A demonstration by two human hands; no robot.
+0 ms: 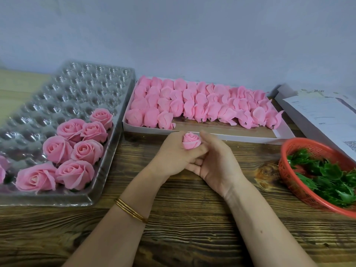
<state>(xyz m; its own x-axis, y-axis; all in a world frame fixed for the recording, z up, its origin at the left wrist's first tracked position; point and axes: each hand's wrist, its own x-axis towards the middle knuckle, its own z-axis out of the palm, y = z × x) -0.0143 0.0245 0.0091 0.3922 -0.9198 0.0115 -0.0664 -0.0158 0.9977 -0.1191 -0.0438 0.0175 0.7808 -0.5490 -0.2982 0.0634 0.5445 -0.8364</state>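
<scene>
This looks like a small craft workbench for assembling artificial flowers. On a rough wooden table (183, 224) against a plain wall sit a clear moulded plastic tray (81, 87) partly filled with finished pink roses (77, 147), a white box of unfinished rose heads (202, 105), a red basket (300, 191) of green leaf pieces (331, 180), and printed papers (323, 116).

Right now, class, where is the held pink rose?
Head view, centre: the rose is held between the left hand and right hand, just before the white box.
</scene>
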